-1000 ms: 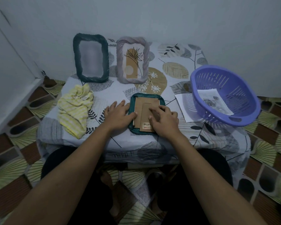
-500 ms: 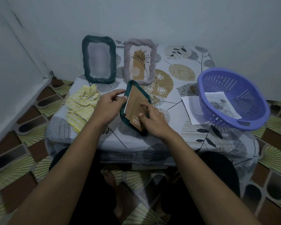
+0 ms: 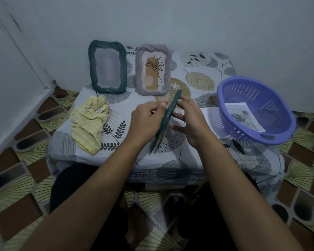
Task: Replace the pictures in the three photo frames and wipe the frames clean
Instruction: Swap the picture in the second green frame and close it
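Here we hold the small green frame (image 3: 168,118) edge-on above the surface (image 3: 120,113), left hand (image 3: 146,120) and right hand (image 3: 191,120) both closed on its rims; it looks light, stiff, breakable.

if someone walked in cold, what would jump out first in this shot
Both hands in the middle, the left hand and right hand, hold a small green frame edge-on above the table. Behind it stand a dark green frame and a grey frame. A purple basket sits on the right, a yellow striped cloth on the left.
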Demonstrator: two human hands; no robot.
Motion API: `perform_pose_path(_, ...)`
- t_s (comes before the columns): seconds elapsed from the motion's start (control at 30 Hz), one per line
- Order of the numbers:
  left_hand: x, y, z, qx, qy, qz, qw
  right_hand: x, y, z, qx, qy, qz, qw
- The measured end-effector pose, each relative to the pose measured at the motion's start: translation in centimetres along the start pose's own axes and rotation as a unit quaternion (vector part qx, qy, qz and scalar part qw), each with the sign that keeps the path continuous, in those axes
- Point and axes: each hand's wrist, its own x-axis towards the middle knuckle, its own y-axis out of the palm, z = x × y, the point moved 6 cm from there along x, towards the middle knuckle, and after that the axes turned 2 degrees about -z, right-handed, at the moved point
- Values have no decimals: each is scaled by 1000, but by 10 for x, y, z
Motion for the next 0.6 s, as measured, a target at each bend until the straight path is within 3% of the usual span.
perform_pose_path(0.13,-8,19,17,-10,-42,36,998,1,-13,-5,-10,7,-31,999)
perform_pose_path(0.37,-9,16,61,160,-67,57,983,5,-28,-16,16,3,-70,997)
perform_pose_path(0.47,-2,-2,74,227,-41,37,972,7,-25,-21,39,12,-61,997)
perform_pose_path(0.6,9,-44,89,391,-15,-51,919,11,-16,-34,56,26,-73,995)
